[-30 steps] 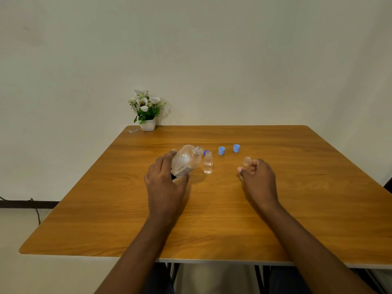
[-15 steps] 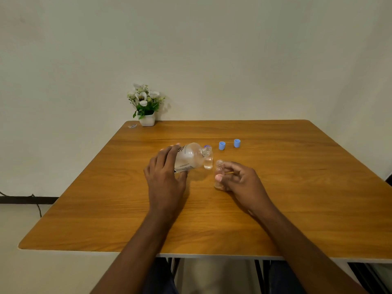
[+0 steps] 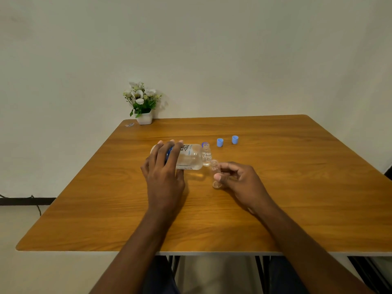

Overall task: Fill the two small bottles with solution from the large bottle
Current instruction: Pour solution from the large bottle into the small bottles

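My left hand point(image 3: 164, 166) grips the large clear bottle point(image 3: 189, 157), tipped almost level with its open neck pointing right. My right hand point(image 3: 239, 181) holds a small clear bottle point(image 3: 215, 169) by thumb and fingers, its open mouth right at the large bottle's neck and its base on or just above the table. The other small bottle point(image 3: 206, 146) stands upright just behind the large bottle's neck, partly hidden by it. Two blue caps point(image 3: 220, 142) point(image 3: 235, 139) sit on the table beyond, and part of a third blue cap point(image 3: 204, 144) shows behind the standing bottle.
The wooden table point(image 3: 297, 198) ends at a near edge in front of me. A white pot of flowers point(image 3: 142, 103) stands at the far left corner by the wall, with a small scrap point(image 3: 129, 124) next to it.
My right hand brought the small bottle left from the table's middle right to the large bottle's neck. My left hand tipped the large bottle further toward level.
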